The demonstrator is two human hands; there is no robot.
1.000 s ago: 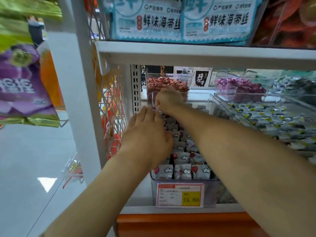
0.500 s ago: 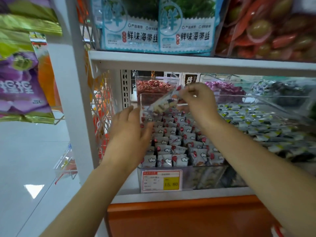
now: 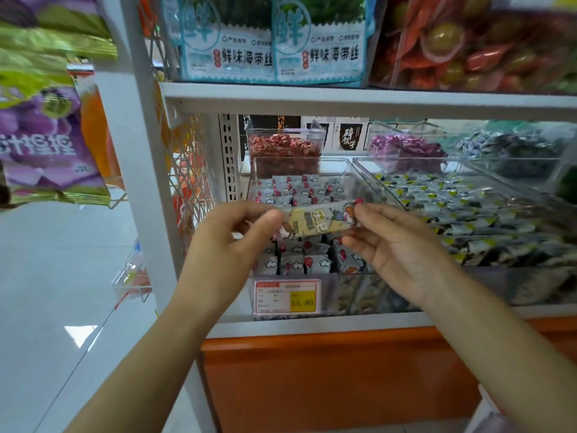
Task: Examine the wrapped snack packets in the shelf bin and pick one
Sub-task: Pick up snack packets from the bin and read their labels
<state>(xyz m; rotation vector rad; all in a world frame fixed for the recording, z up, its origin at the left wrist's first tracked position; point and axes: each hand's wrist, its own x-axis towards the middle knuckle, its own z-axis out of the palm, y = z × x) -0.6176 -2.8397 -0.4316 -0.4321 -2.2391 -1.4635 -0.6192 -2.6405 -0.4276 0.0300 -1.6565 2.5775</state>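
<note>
Both hands hold one snack packet (image 3: 318, 222) above the clear bin (image 3: 299, 164).
The left hand (image 3: 232, 245) pinches its left end, the right hand (image 3: 396, 245) its right, at the shelf's (image 3: 359, 103) front edge.

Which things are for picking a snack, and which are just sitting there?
For the job: snack packet, pinched by left hand and right hand; other packets; clear bin.
Just there: seaweed bags; red candies; purple candies; purple bag.
</note>
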